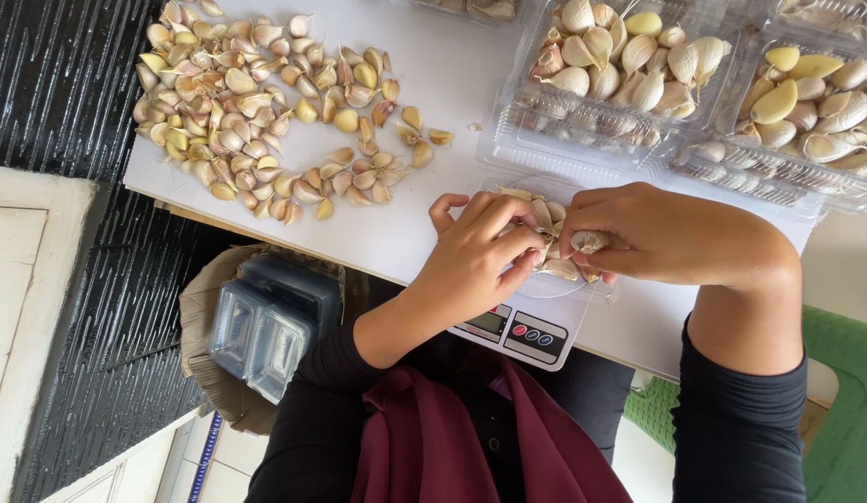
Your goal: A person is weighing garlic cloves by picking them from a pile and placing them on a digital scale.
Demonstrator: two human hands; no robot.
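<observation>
Pressing both hands over garlic cloves (556,244) in a clear tray on the kitchen scale (522,331): left hand (485,247) fingers curl closed on cloves; right hand (657,233) fingers pinch one clove, apparently steadying the heap. Loose clove pile (257,112) lies left of the fingers on the table (433,65).

Papery, matt-skinned garlic cloves (266,121) – glossy clear plastic trays (582,140) – on a smooth white tabletop (452,65).
</observation>
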